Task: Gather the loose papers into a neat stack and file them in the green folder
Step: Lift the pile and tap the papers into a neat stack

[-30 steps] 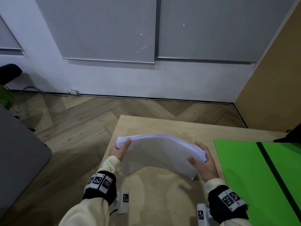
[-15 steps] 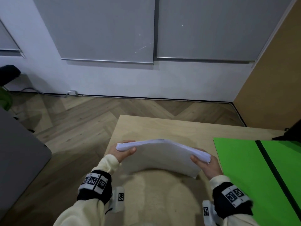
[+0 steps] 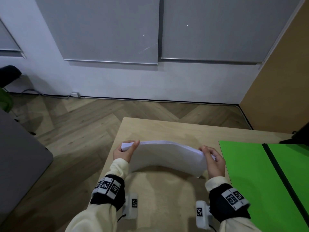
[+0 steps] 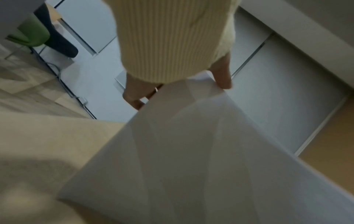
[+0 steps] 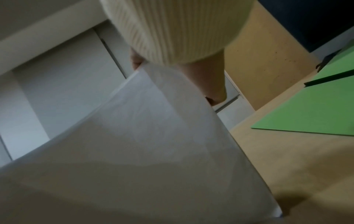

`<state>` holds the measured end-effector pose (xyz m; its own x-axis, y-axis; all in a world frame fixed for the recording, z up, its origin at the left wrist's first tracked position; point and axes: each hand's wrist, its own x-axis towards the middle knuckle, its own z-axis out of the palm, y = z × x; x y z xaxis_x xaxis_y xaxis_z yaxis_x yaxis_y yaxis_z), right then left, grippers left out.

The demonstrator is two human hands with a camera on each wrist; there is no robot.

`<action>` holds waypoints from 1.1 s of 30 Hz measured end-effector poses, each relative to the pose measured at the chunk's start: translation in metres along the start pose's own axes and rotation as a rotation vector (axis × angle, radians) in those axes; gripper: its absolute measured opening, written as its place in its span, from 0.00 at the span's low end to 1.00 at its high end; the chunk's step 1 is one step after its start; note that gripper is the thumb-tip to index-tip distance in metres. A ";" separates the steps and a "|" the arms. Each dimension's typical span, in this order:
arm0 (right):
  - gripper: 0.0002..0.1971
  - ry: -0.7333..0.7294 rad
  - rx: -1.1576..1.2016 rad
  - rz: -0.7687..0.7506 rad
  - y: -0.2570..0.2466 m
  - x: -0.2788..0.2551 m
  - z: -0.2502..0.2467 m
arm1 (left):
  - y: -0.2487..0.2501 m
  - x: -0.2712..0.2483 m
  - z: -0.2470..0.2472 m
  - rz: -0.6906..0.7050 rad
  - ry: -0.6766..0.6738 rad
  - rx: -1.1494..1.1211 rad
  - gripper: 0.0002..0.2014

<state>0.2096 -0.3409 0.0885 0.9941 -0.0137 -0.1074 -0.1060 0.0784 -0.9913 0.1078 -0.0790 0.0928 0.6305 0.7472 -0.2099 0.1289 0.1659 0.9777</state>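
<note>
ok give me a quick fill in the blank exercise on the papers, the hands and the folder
1. The paper stack is held at its two ends by ____ hands.
2. The stack bows ____ in the middle.
3. The open folder on the table is coloured ____.
4. The folder lies beside the ____ hand, away from the left hand.

Missing words: both; upward; green; right

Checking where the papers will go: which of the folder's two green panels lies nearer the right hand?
The left panel of the green folder, lying just beside the right hand; the other panel lies beyond the dark spine.
</note>
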 end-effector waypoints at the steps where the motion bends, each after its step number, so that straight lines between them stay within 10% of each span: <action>1: 0.07 0.035 0.000 -0.005 0.002 0.002 0.001 | 0.001 -0.001 0.003 -0.006 0.031 -0.022 0.05; 7: 0.29 -0.270 -0.115 0.004 0.018 0.011 -0.013 | -0.007 0.005 -0.001 0.020 -0.021 0.141 0.14; 16: 0.04 -0.103 -0.203 -0.020 -0.010 0.017 -0.014 | 0.009 0.014 -0.012 -0.017 -0.114 0.170 0.11; 20: 0.09 -0.114 -0.317 -0.003 0.002 0.017 -0.016 | 0.015 0.015 -0.015 0.098 -0.151 0.289 0.10; 25: 0.03 -0.222 -0.365 -0.065 -0.012 0.006 -0.008 | 0.046 0.005 0.007 0.432 -0.163 1.406 0.28; 30: 0.06 -0.465 -0.327 -0.270 -0.064 -0.008 0.018 | 0.079 -0.030 0.054 0.694 -0.508 1.301 0.20; 33: 0.04 -0.424 -0.293 -0.361 -0.080 -0.002 0.016 | 0.093 -0.041 0.063 0.677 -0.467 1.158 0.14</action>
<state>0.2165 -0.3307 0.1695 0.8844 0.4125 0.2183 0.2962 -0.1346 -0.9456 0.1418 -0.1346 0.1932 0.9838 0.1529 0.0936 0.1053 -0.9155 0.3883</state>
